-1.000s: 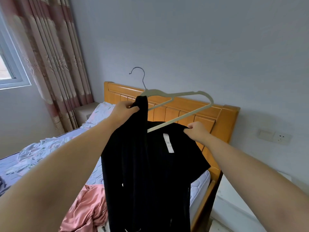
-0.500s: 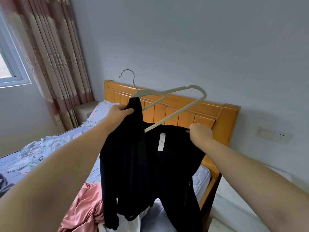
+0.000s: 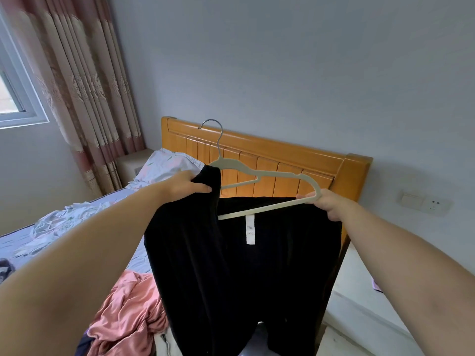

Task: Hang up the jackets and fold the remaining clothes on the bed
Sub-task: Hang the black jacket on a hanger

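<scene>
Laundry waits lower left, a pink garment [image 3: 128,312] on the bed [image 3: 64,240]. Centre frame, left hand [image 3: 189,185] grips the black jacket [image 3: 231,273], one shoulder draped over the beige hanger [image 3: 267,174]; right hand [image 3: 326,204] pinches the hanger's free right tip. Hanging step, half done, I'd say: next, feed that tip into the loose shoulder.

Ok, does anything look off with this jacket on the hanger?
The black jacket is only half on the hanger: one shoulder, pinched by the left hand, drapes over the left end, while the right end, held by the right hand, is bare.
</scene>
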